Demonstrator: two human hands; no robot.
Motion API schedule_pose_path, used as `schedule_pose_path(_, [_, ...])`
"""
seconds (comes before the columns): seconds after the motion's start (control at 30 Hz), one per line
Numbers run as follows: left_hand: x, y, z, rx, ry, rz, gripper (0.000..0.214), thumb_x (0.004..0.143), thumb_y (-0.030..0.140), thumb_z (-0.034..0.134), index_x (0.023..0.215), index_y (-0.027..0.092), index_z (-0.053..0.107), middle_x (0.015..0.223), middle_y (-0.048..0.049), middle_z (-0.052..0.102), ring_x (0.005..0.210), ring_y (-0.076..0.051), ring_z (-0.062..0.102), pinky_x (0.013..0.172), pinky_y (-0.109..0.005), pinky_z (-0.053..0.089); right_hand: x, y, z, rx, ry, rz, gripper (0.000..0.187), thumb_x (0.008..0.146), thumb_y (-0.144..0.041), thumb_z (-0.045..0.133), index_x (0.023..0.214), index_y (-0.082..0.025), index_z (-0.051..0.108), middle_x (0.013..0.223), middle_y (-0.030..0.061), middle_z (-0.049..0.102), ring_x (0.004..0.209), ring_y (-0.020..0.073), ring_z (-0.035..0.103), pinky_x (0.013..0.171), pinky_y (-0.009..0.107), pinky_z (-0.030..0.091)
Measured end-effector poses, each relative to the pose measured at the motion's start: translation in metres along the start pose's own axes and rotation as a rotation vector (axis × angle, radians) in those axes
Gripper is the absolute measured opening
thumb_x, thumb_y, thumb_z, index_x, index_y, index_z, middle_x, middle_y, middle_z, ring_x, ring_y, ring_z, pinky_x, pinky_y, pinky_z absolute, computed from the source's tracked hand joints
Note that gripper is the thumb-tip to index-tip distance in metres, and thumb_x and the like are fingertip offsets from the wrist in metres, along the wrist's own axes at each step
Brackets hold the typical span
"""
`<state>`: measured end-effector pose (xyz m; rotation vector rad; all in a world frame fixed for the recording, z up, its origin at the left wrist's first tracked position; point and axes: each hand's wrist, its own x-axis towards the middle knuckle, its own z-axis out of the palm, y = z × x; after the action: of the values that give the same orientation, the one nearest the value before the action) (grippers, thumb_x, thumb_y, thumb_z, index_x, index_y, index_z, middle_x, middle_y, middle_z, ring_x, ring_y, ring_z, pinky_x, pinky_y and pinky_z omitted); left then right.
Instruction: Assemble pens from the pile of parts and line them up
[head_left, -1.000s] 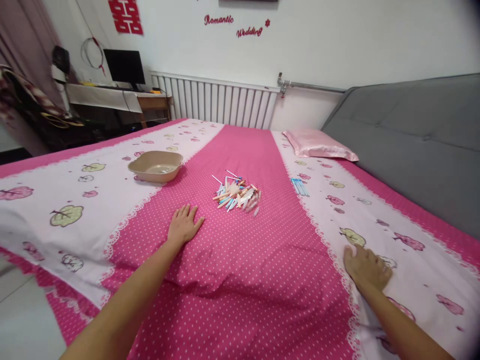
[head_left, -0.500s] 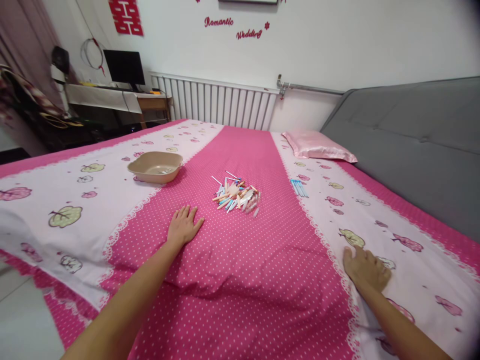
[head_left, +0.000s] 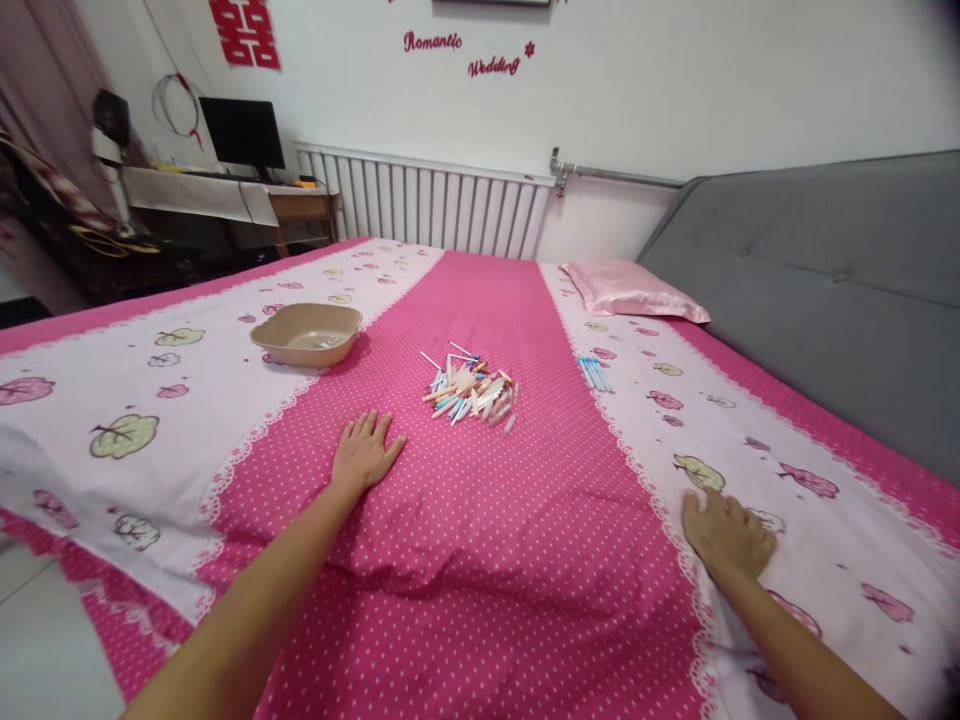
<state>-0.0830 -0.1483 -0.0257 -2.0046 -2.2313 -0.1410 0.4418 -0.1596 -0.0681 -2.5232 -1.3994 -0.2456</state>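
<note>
On the bedsheet I see my 2 hands flat, fingers spread, gripping nothing: left hand near the pens, right hand apart.

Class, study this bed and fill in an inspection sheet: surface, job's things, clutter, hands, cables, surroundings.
Surface: pink dotted bedsheet, pale leaf-print side bands.
Job's things: pile of small coloured sticks mid-bed; blue bundle to its right.
Clutter: beige basin; pink pillow.
Hands: left hand and right hand flat, open on the bedsheet, holding nothing.
Cables: nothing seen on the bed.
Surroundings: radiator, monitor on a desk, grey headboard.
</note>
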Motion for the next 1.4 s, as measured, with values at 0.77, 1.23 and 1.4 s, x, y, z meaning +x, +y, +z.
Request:
schedule_pose_path(0.77, [0.001, -0.001, 0.002, -0.002, 0.009, 0.006, 0.065, 0.087, 0.054, 0.024, 0.137, 0.014, 0.037, 0.141, -0.0147, 0.037, 0.132, -0.027, 0.03, 0.106, -0.041, 0.02, -0.002, -0.005, -0.008, 0.016, -0.015, -0.007, 0.055, 0.088, -0.047, 0.023, 0.119, -0.014, 0.054, 0.116, 0.0173, 0.054, 0.11, 0.0358, 0.044, 0.09, 0.051, 0.03])
schedule_pose_path(1.23, [0.001, -0.005, 0.003, 0.001, 0.02, -0.01, 0.065, 0.087, 0.054, 0.027, 0.137, 0.013, 0.037, 0.14, -0.0154, 0.038, 0.131, -0.027, 0.032, 0.107, -0.04, 0.02, 0.001, -0.003, 0.002, 0.005, -0.003, -0.015, 0.057, 0.087, -0.048, 0.02, 0.121, -0.016, 0.053, 0.12, 0.0147, 0.053, 0.112, 0.034, 0.044, 0.09, 0.05, 0.03])
schedule_pose_path(1.4, [0.001, -0.005, 0.002, 0.011, 0.014, -0.009, 0.065, 0.087, 0.054, 0.026, 0.136, 0.013, 0.038, 0.14, -0.015, 0.038, 0.131, -0.027, 0.031, 0.107, -0.04, 0.02, 0.001, -0.003, 0.002, 0.019, 0.011, -0.015, 0.055, 0.087, -0.047, 0.023, 0.12, -0.017, 0.054, 0.119, 0.0152, 0.054, 0.112, 0.034, 0.043, 0.091, 0.05, 0.029])
